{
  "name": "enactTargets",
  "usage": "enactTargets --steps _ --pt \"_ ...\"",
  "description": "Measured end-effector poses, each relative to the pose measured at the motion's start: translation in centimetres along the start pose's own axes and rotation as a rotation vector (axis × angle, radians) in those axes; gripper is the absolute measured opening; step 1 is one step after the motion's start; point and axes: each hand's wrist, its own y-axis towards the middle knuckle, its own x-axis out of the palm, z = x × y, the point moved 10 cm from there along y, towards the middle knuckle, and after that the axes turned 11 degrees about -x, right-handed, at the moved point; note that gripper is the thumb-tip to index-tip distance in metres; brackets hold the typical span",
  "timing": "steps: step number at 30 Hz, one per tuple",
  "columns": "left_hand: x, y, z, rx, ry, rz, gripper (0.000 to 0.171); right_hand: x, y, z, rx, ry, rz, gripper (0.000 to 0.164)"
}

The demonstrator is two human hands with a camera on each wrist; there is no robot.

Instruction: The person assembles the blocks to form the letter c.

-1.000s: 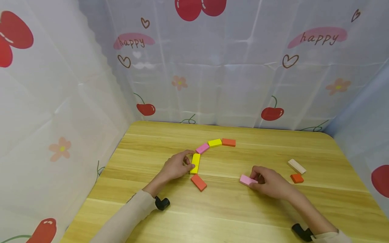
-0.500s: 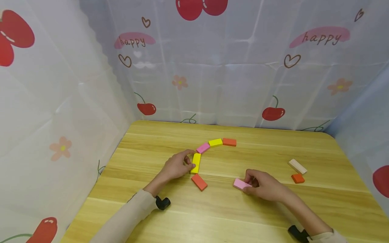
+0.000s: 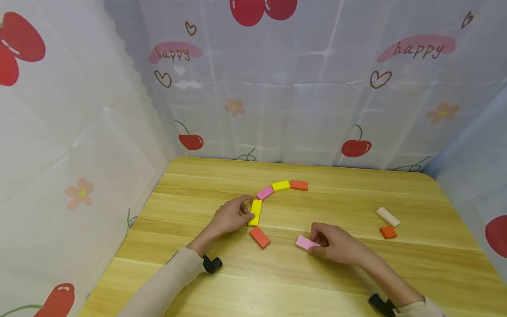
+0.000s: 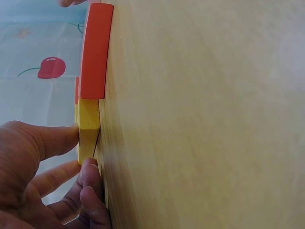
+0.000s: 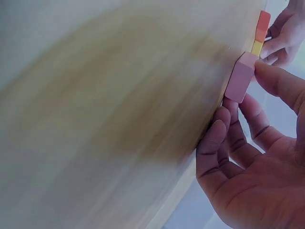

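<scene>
My left hand [image 3: 229, 215] has its thumb and fingers about a yellow wooden block [image 3: 255, 212] lying flat; in the left wrist view the thumb presses its side and the fingers are at its far end. A red block [image 3: 259, 237] touches the yellow one's near end at an angle. Further back, a darker pink block [image 3: 264, 193], another yellow block [image 3: 281, 186] and a red-orange block [image 3: 299, 185] carry on the curved row. Right of the red block, apart from it, my right hand [image 3: 336, 244] pinches a light pink block [image 5: 240, 78] between thumb and fingers, low over or on the table.
At the right of the wooden table [image 3: 285, 281] lie a pale wood block [image 3: 387, 217] and an orange block [image 3: 388, 232], close together. A curtain printed with cherries [image 3: 285, 110] hangs behind the table's far edge and along both sides.
My right hand has moved left and slightly nearer me with the light pink block, toward the red block. The left hand and the row of blocks have stayed in place.
</scene>
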Motion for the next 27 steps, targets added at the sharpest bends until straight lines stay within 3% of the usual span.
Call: enactTargets --steps 27 --pt "0.1 0.0 -0.1 0.014 0.007 0.001 0.056 3.4 2.9 -2.2 0.009 -0.031 -0.080 0.026"
